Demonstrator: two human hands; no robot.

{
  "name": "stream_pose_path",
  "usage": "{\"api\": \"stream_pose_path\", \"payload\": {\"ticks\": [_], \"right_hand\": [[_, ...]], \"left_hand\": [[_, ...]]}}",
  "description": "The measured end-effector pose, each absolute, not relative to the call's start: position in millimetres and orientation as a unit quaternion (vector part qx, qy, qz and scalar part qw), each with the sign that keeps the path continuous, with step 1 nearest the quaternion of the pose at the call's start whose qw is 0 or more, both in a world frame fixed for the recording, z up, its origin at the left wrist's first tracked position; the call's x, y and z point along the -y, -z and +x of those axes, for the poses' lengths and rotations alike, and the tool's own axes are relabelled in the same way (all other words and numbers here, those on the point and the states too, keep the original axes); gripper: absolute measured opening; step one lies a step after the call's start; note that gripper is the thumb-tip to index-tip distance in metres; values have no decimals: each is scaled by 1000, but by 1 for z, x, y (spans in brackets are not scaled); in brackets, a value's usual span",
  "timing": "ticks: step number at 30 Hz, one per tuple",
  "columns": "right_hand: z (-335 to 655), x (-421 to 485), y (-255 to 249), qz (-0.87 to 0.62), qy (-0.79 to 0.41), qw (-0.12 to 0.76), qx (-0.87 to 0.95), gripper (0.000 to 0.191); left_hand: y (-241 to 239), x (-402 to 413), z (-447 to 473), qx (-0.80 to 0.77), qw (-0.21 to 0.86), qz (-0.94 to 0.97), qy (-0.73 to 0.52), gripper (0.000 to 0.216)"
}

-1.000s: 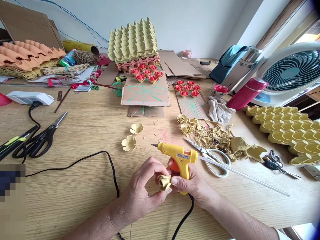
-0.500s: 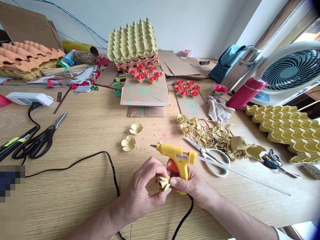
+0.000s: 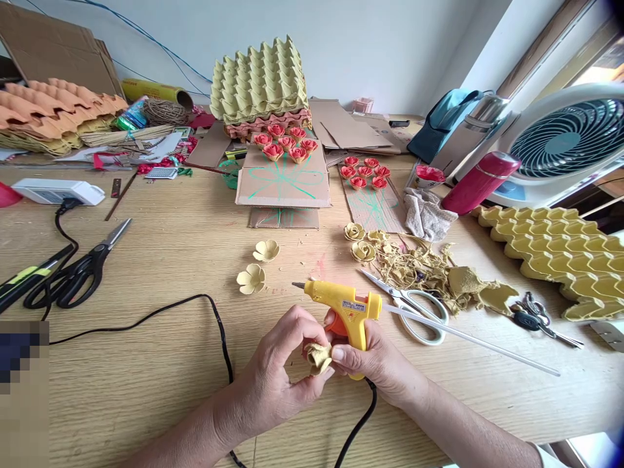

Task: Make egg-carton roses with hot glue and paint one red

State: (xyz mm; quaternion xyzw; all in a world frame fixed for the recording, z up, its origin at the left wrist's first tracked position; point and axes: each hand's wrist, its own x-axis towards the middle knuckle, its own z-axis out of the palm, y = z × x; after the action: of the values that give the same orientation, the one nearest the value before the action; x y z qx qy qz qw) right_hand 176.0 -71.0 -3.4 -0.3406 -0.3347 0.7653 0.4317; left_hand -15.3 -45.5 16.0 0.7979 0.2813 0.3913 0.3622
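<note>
Between the fingertips of my left hand is a small tan egg-carton flower, its petals curled round the middle. My right hand grips the handle of a yellow hot glue gun, whose nozzle points left. The right thumb also presses against the flower's side. A clear glue stick juts from the back of the gun. Beyond my hands lie two loose petal cups, one nearer and one farther. Finished-looking tan roses sit to the right, by white-handled scissors.
Carton scraps and keys lie on the right, near a yellow egg tray. Red flowers stand on cardboard at the back. Black scissors and a power strip are at left. The gun's black cord trails toward me.
Almost nothing differs. Both hands keep the flower and the glue gun in the same place; the glue stick's far end has shifted slightly left and up.
</note>
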Motion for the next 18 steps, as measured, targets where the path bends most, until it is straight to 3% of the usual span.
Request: {"api": "stream_pose_path", "payload": {"ticks": [18], "right_hand": [[175,71,5,-301,-764,464,332,45]], "left_hand": [[-14,45,-20,-274,343,818,-372,26]]}}
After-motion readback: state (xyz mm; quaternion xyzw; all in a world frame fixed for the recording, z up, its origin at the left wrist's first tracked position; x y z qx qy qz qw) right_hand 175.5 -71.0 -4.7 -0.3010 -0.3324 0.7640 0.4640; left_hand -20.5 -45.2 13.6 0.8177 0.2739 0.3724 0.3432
